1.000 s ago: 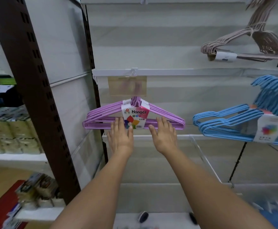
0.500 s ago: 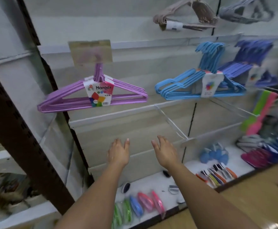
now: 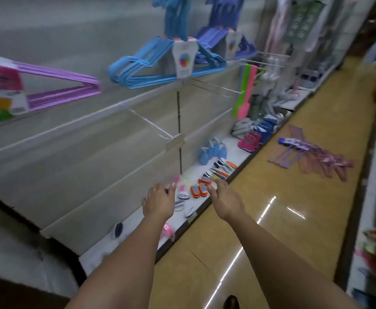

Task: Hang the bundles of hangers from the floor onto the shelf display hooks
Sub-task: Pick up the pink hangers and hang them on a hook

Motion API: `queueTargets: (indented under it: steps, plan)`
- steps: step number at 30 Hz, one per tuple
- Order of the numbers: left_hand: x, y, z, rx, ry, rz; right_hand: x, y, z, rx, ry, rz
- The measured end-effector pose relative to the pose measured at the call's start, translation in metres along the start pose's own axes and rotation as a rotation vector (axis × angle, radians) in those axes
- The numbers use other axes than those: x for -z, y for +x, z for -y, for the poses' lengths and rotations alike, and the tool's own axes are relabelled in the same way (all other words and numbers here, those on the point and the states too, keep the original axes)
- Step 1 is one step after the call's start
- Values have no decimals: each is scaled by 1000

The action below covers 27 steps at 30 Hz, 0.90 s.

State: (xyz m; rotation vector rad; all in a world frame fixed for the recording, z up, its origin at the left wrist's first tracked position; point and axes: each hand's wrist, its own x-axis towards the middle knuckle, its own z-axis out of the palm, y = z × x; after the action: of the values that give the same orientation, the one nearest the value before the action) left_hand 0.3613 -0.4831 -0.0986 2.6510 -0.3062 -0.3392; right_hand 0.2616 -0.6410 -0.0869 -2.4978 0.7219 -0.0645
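Both hands reach forward in the lower middle of the frame with nothing in their grip. The left hand (image 3: 160, 202) has its fingers loosely spread and relaxed; the right hand (image 3: 226, 200) is likewise released, fingers slightly bent, palm down. Both hover in front of the white bottom shelf (image 3: 231, 157), which carries small brushes with orange and grey handles (image 3: 213, 175), too blurred to make out in detail, and a cluster of pale blue items (image 3: 212, 150) whose kind cannot be told.

Toward the right middle of the frame, loose purple and pink plastic hanger bundles (image 3: 314, 156) lie scattered on the shiny tan floor (image 3: 294, 219), well apart from both hands; their outlines smear together.

At the left edge a purple hanger bundle with a colourful paper label (image 3: 66, 85) hangs from the shelving, cut off by the frame. In the upper middle a blue hanger bundle with a white label (image 3: 151, 63) hangs from a hook, and just beside it to the right a violet-blue hanger bundle (image 3: 218, 34), partly hidden behind the blue one. A bare white wire display hook (image 3: 149, 124) sticks out below them.
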Motion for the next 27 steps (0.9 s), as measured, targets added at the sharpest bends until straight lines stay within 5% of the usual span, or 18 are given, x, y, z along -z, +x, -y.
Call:
queueTargets:
  steps: [13,27]
  plan:
    - [-125,27,-220,-367,57,201,100,21,-198,-384,61,-135]
    - [-238,46,-394,-546,109,374,174,62,-357,-602,165,-179]
